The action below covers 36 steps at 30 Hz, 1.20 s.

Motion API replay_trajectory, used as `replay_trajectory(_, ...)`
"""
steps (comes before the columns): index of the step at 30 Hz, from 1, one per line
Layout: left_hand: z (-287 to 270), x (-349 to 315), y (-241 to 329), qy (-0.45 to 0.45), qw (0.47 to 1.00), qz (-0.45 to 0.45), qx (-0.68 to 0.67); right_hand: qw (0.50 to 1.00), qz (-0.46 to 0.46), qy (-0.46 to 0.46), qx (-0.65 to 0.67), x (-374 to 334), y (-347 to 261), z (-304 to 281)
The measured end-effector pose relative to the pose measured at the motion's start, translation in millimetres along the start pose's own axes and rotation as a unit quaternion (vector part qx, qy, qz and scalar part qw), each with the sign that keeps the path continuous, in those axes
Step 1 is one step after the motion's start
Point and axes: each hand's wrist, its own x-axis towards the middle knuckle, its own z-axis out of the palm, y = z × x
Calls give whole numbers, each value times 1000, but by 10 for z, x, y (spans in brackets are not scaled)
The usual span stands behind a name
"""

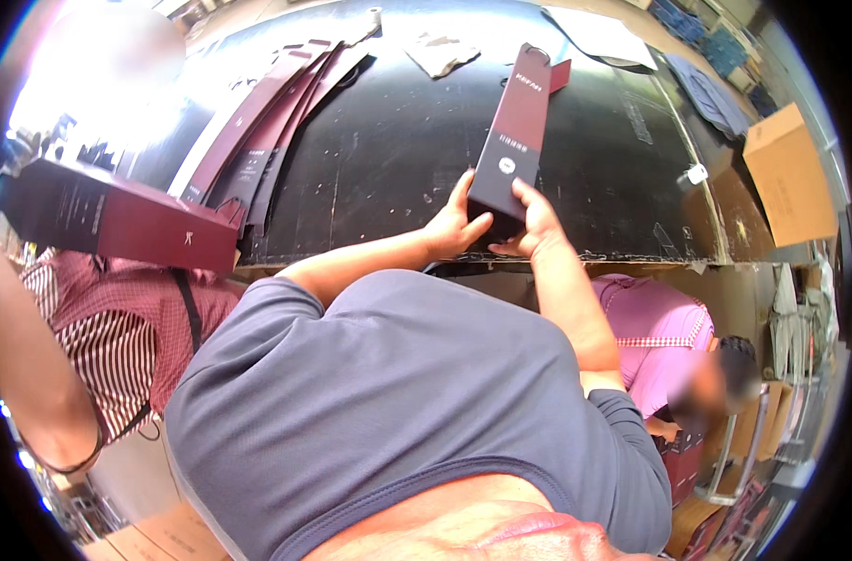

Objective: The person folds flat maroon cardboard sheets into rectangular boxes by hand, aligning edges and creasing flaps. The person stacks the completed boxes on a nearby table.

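Note:
A long, narrow maroon and black cardboard box (518, 122) points away from me over the black table. A dark cord loop (535, 51) shows at its far end, where a maroon flap (560, 77) sticks out to the right. My left hand (456, 222) grips the near end from the left, its thumb toward the end face. From the right, my right hand (536, 222) closes on the same end, with fingers along the side and near the bottom. Parts of the fingers are hidden behind the box.
Several flat maroon and black cartons (262, 131) lie at the left of the black table (379, 178). Another person, in a striped top, is beside a maroon box (155, 220). A brown carton (789, 178) stands at the right edge. A person in pink (655, 327) bends at right.

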Motion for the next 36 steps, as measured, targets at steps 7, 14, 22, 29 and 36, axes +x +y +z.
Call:
replay_trajectory(7, -110, 466, 727, -88, 877, -346, -321, 987, -160, -7, -15, -296, 49, -324)
replay_trajectory(14, 306, 885, 512, -262, 942, -203, -40, 945, -278, 150, -82, -763, -641, -1016)
replay_trajectory(22, -1737, 500, -427, 40, 839, -323, 435, 600, -248, 483, -587, -175, -818, -2137)
replay_trajectory(29, -4126, -116, -870, 254, 560, -628, 477, 473, -323, 437, -694, 320, -3, -1166)
replay_trajectory(36, -4680, -339, -966, 200, 553, -607, 535, 497, -277, 410, -713, 665, 661, -776)
